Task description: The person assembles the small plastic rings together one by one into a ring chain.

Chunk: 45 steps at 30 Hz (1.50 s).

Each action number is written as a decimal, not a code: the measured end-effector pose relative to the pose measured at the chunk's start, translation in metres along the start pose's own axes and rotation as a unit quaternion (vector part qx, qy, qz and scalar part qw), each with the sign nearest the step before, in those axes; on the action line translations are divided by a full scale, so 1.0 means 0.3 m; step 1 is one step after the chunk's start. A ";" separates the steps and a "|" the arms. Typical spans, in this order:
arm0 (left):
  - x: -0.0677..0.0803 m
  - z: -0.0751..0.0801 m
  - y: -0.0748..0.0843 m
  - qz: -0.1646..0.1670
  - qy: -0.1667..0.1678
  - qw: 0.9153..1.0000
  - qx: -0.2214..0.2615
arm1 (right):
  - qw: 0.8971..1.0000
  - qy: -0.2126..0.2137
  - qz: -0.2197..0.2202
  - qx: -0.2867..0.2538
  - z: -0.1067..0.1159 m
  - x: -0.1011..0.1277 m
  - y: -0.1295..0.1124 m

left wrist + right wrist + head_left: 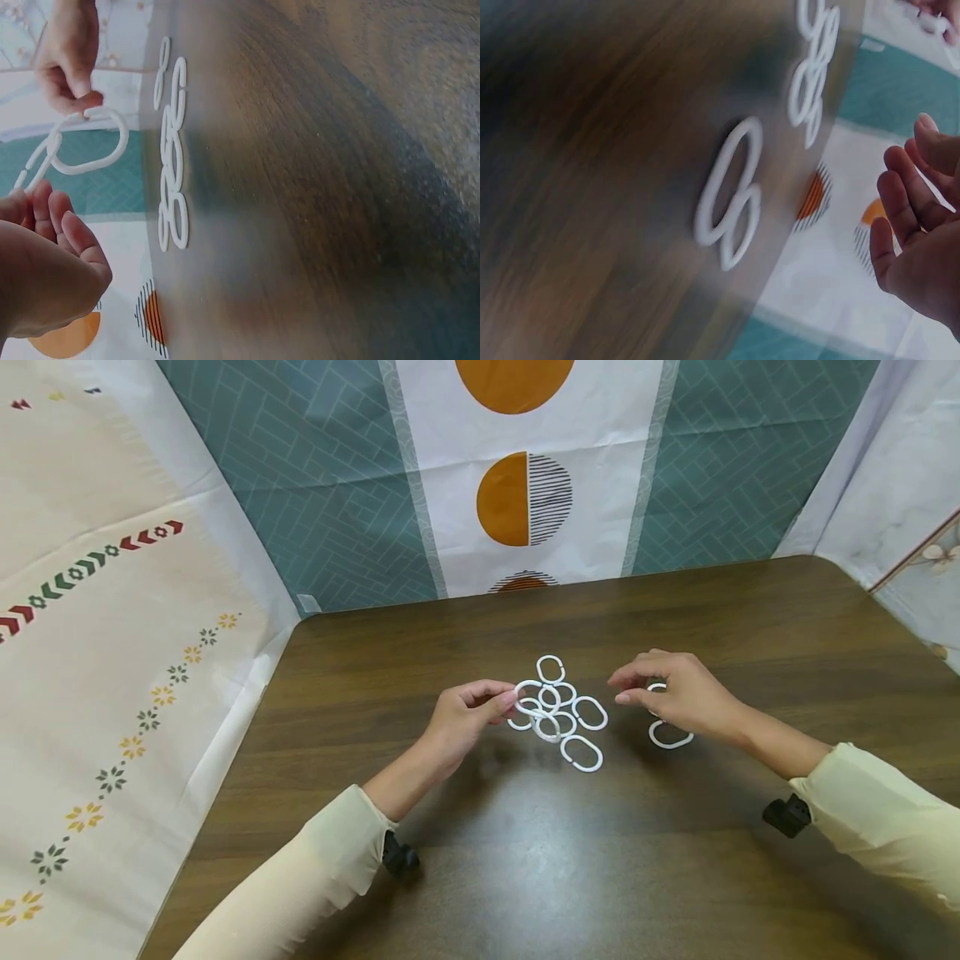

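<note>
Several white plastic oval rings (572,720) lie bunched at the middle of a dark wooden table (525,877). My left hand (510,700) pinches one white ring (526,686) at the bunch's left edge; in the left wrist view that ring (34,169) is lifted off the table and linked to a second one (90,142). My right hand (626,687) hovers just right of the bunch with relaxed, loosely curled fingers (900,195) and holds nothing. Two more linked rings (670,739) lie under and beside it, seen blurred in the right wrist view (731,195).
Patterned sheets hang as walls behind and on both sides of the table: teal and white with orange circles (525,497) at the back, cream with flower motifs (112,693) on the left. Bare wood stretches between the rings and the near edge.
</note>
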<state>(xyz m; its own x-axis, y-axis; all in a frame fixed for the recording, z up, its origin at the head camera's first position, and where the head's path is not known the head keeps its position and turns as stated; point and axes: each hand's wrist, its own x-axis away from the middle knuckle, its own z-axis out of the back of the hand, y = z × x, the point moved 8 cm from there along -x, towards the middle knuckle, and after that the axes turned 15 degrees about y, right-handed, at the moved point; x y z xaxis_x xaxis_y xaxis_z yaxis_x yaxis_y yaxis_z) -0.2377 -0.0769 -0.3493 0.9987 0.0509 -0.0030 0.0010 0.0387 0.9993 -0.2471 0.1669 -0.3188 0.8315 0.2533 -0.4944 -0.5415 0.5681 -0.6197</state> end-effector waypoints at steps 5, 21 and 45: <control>0.001 0.006 0.001 0.010 -0.001 1.000 0.002 | 0.998 -0.030 0.047 0.039 0.030 0.031 0.054; 0.002 0.012 -0.005 0.019 0.003 1.000 -0.006 | 0.966 -0.073 0.190 0.158 0.058 0.147 0.152; 0.001 0.012 -0.011 0.026 -0.001 1.000 -0.011 | 0.951 -0.071 0.259 0.153 0.031 0.194 0.111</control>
<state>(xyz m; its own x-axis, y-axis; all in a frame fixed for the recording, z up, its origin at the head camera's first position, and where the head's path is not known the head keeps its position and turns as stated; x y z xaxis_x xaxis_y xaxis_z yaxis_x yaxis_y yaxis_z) -0.2372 -0.0805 -0.3524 0.9974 0.0518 0.0494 -0.0524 0.0586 0.9969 -0.2157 0.2078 -0.3626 0.4835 0.6519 -0.5841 -0.8393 0.5348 -0.0979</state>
